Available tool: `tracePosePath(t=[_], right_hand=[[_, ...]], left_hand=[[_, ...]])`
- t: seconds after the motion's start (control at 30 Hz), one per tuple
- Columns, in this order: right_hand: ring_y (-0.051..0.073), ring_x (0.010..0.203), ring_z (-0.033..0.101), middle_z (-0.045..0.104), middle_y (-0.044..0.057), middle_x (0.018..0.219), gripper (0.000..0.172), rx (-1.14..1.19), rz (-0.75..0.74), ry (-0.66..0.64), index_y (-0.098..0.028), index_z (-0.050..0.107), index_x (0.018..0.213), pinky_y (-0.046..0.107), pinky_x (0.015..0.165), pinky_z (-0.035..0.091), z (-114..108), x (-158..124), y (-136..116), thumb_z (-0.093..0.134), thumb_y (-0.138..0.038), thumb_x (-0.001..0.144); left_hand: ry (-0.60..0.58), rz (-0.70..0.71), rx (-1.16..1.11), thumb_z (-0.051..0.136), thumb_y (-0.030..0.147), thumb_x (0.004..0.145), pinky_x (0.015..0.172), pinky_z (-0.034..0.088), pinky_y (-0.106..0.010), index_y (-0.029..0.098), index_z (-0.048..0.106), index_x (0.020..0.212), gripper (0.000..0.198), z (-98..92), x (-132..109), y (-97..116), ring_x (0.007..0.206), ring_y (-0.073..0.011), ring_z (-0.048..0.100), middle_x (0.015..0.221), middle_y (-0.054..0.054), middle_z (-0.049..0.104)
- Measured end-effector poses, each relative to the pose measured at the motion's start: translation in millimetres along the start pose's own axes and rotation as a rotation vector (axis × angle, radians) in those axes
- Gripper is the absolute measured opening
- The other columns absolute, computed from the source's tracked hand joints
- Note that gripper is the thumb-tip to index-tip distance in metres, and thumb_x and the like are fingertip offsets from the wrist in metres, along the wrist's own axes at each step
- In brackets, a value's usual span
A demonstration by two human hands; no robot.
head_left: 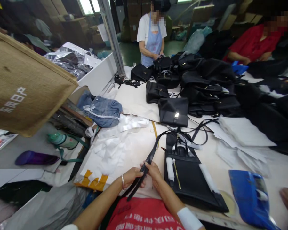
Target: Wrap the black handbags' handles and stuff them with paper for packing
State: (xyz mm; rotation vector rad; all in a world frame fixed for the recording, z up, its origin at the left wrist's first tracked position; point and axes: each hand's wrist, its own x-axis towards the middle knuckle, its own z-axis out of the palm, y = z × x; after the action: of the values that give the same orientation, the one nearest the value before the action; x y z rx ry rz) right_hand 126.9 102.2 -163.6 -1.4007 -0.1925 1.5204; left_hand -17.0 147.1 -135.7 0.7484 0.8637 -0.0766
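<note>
The strap (152,150) arcs from the hands toward one o'clock, its lower ends hanging at seven. Left hand (132,176) and right hand (153,171) sit close together, fingers closed on it. The step looks like lining it up; the next move calls for an even grip. At three o'clock lies the bag (189,175); whether they join is unclear, and the fingers partly hide the strap.
</note>
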Motion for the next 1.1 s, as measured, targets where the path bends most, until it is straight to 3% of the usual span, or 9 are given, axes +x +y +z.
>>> tracePosePath(t=[0.1,0.2,0.33,0.47,0.7,0.83,0.93,1.1], right_hand=[[0.019,0.071,0.063,0.070,0.007,0.080,0.044,0.031,-0.035,0.166,-0.016,0.056,0.099,0.027,0.061,0.045,-9.6,12.3,-7.5,0.065,-0.045,0.067],[0.020,0.073,0.064,0.071,0.007,0.080,0.044,0.037,-0.039,0.239,-0.017,0.056,0.099,0.028,0.060,0.046,-12.4,20.6,-9.8,0.066,-0.044,0.066],[0.019,0.067,0.063,0.070,0.006,0.078,0.036,0.052,0.025,0.202,-0.018,0.058,0.092,0.029,0.058,0.046,-0.8,16.7,-1.6,0.064,-0.043,0.068],[0.019,0.066,0.063,0.068,0.006,0.077,0.031,0.081,0.070,0.161,-0.018,0.059,0.090,0.030,0.061,0.047,12.7,5.2,6.6,0.065,-0.040,0.069],[0.015,0.065,0.059,0.065,0.004,0.080,0.042,0.118,0.021,0.111,-0.018,0.058,0.092,0.028,0.062,0.047,22.8,-4.2,10.7,0.067,-0.049,0.067],[0.013,0.064,0.057,0.065,0.004,0.083,0.045,0.141,-0.029,0.088,-0.018,0.057,0.095,0.026,0.063,0.046,28.4,-4.3,16.2,0.063,-0.054,0.070],[0.013,0.061,0.056,0.065,0.004,0.081,0.045,0.015,-0.022,0.137,-0.018,0.055,0.094,0.025,0.058,0.044,32.1,-0.8,22.1,0.058,-0.056,0.072],[0.013,0.047,0.052,0.058,-0.002,0.058,0.030,-0.147,0.067,0.211,-0.017,0.051,0.082,0.025,0.049,0.039,28.8,3.3,31.7,0.059,-0.045,0.072]], left_hand=[[-0.059,-0.069,0.009,0.066,0.041,0.071,0.058,0.048,-0.029,0.007,0.062,0.091,0.039,-13.1,-14.0,-15.5,0.056,-0.0174,0.065,0.070,-0.012,0.068],[-0.087,-0.109,0.002,0.066,0.038,0.072,0.051,0.042,-0.022,0.007,0.064,0.089,0.036,-28.5,-25.1,-31.6,0.052,-0.0138,0.062,0.067,-0.010,0.067],[-0.063,-0.137,-0.009,0.067,0.041,0.070,0.050,0.043,-0.023,0.007,0.063,0.083,0.037,-38.3,-24.6,-36.5,0.049,-0.0136,0.060,0.063,-0.008,0.066],[-0.062,-0.111,-0.073,0.065,0.046,0.070,0.062,0.050,-0.033,0.009,0.060,0.091,0.042,-38.1,-19.3,-29.7,0.064,-0.0208,0.066,0.073,-0.012,0.069],[-0.182,-0.086,-0.141,0.064,0.048,0.072,0.065,0.050,-0.036,0.012,0.057,0.087,0.040,-43.1,-19.9,-25.7,0.067,-0.0234,0.067,0.076,-0.013,0.070],[-0.191,-0.116,-0.205,0.061,0.053,0.074,0.065,0.051,-0.036,0.010,0.058,0.091,0.046,-43.0,-17.7,-24.2,0.065,-0.0217,0.067,0.077,-0.014,0.069],[-0.127,-0.120,-0.183,0.061,0.052,0.074,0.065,0.051,-0.035,0.009,0.058,0.090,0.045,-37.5,-11.3,-23.6,0.062,-0.0189,0.065,0.077,-0.013,0.068],[0.086,-0.093,0.000,0.066,0.044,0.071,0.051,0.046,-0.027,0.013,0.054,0.083,0.035,-29.8,8.7,-29.1,0.045,-0.0113,0.054,0.058,0.000,0.059]])
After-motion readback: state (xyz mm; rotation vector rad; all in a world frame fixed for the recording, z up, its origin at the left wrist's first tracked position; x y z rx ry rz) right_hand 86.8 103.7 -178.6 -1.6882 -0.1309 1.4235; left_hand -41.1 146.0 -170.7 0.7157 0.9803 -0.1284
